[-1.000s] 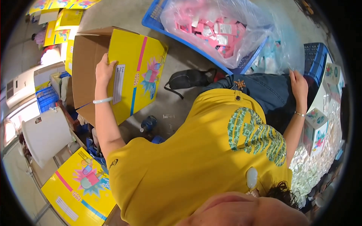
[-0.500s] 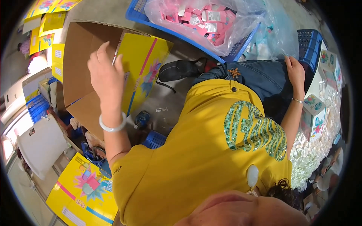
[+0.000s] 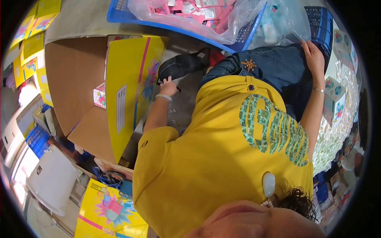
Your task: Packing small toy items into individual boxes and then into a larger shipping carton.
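My left hand (image 3: 168, 87), a pale bangle at its wrist, reaches down beside a black shoe (image 3: 178, 66) on my foot. Its fingers look loosely apart, and I see nothing in them. The yellow printed side of a large open carton (image 3: 131, 95) stands just left of that hand. Inside the carton, against the inner wall, sits a small pink and white box (image 3: 99, 96). At the right, my right hand (image 3: 314, 57) is closed on the edge of a clear plastic bag (image 3: 291, 23), above my jeans. That bag holds pale blue and white items.
A blue crate (image 3: 119, 16) lined with clear plastic holds many pink boxes. Another blue crate (image 3: 319, 23) stands by my right hand. White printed boxes (image 3: 334, 89) rest at the right. A white chair (image 3: 53, 180) and a yellow carton (image 3: 91, 206) are at lower left.
My left hand has moved from over the carton's opening rightward and down to beside the shoe. The small box inside the carton is now in sight. My right hand stays at the bag.
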A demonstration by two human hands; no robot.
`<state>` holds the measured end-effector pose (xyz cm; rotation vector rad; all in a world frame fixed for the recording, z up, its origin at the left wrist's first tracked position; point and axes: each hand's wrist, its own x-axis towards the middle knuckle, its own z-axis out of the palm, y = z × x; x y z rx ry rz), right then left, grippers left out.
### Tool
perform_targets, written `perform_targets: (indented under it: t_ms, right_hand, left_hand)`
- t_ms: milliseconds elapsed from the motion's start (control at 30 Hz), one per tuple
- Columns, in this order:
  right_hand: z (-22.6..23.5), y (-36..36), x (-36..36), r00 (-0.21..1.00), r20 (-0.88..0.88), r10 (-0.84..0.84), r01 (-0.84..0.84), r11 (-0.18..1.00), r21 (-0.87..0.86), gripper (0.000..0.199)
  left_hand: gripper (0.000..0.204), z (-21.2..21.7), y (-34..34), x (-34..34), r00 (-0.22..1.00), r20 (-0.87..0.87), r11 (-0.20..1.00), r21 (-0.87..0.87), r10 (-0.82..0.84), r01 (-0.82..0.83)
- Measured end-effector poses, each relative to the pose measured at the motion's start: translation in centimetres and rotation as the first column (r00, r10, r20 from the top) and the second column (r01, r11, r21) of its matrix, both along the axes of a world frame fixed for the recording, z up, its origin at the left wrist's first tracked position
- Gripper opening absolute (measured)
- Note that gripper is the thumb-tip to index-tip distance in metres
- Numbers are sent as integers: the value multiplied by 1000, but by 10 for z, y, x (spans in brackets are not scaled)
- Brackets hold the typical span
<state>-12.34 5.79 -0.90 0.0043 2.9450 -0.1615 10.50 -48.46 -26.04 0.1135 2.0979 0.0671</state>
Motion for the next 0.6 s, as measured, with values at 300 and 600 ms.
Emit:
perform_targets:
  t_ms: [300, 600]
  right_hand:
    - [-3, 1, 7, 999, -30, -18, 18, 1000, 9, 34]
    - [-3, -4, 1, 998, -57, 15, -16, 1000, -15, 36]
  left_hand:
    - [45, -37, 34, -21, 906, 96, 910, -86, 413, -405]
    - [39, -109, 5, 98, 900, 159, 883, 187, 406, -431]
